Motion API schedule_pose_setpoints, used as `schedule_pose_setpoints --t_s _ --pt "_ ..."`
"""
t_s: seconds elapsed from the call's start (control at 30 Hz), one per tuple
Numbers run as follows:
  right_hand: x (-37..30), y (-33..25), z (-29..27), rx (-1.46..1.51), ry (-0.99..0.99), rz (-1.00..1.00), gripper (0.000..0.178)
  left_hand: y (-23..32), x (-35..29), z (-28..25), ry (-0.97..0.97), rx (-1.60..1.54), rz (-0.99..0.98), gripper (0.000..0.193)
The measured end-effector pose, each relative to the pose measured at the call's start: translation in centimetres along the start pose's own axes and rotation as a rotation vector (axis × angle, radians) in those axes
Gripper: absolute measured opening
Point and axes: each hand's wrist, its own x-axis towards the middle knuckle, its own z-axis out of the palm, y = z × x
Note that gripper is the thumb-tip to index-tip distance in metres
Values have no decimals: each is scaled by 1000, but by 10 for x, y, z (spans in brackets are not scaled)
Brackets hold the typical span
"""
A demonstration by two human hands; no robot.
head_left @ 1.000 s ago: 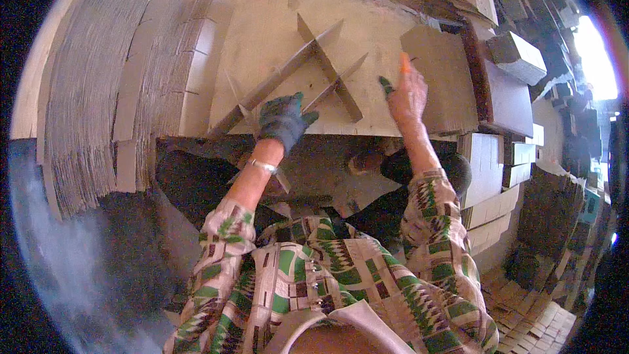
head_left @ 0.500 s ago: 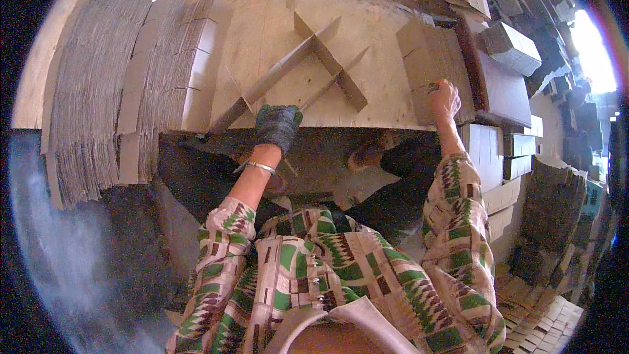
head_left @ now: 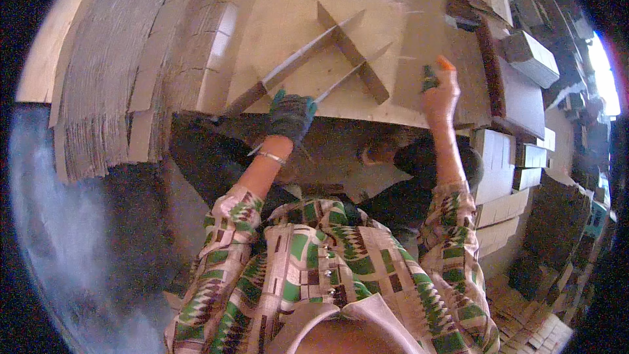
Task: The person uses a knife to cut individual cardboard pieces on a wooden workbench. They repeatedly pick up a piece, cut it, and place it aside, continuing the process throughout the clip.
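Brown cardboard strips, slotted across one another into an open divider lattice (head_left: 298, 59), stand on edge on the wooden table. My left hand (head_left: 291, 119), in a dark knit glove with green fingertips, is at the table's front edge, its fingers closed at the near end of one divider strip. The glove partly hides that grip. My right hand (head_left: 443, 95) is bare except for an orange covering on a fingertip and a dark green one by the thumb. It hovers over the flat cardboard pieces (head_left: 419, 33) on the right, finger and thumb apart, nothing visible between them.
Long rows of packed cardboard strips (head_left: 108, 72) line the table's left side, some jutting past its front edge. A dark reddish-brown box (head_left: 517, 88) and pale cartons (head_left: 532, 59) crowd the right. Under the table edge are my legs.
My right hand has risen off the cardboard pieces on the right, and its finger and thumb have parted. My left hand stays at the divider. The whole view has shifted slightly.
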Motion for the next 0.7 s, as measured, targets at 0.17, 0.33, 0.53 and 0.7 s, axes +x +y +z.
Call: schedule_pose_setpoints --t_s 0.17,0.33,0.53,0.7 --pt "-74 -43 73 -224 -435 -222 79 13 3 -4 2 104 27 21" --pt "-83 -26 100 -338 -555 -406 93 18 4 -8 7 73 13 16" --pt "-81 -14 110 -305 -546 -422 89 21 4 -10 42 14 -26 19" --pt "-86 -19 101 -237 -476 -482 84 28 2 -16 -24 -11 -91 20"
